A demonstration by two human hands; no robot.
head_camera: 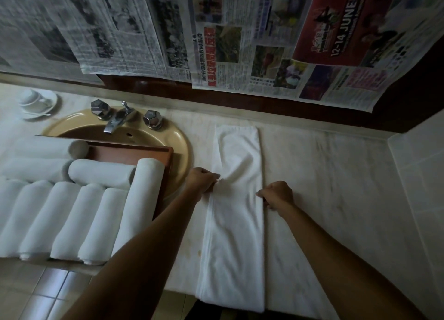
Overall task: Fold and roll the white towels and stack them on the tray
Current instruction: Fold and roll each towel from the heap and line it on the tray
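Two hands are set on one folded towel [236, 199]: its left edge is pinched by the fingers [215, 176] of the left hand [201, 180], and its right edge is gripped by the curled right hand [276, 196]. The towel is laid as a long narrow strip on the tabletop [336, 175], just right of the tray [165, 165]. The folding step seems finished; rolling from one end would be called for next. Rolled towels [72, 211] are stacked on the tray, which is rested over a sink [177, 139]. Newspaper [240, 43] is hung behind.
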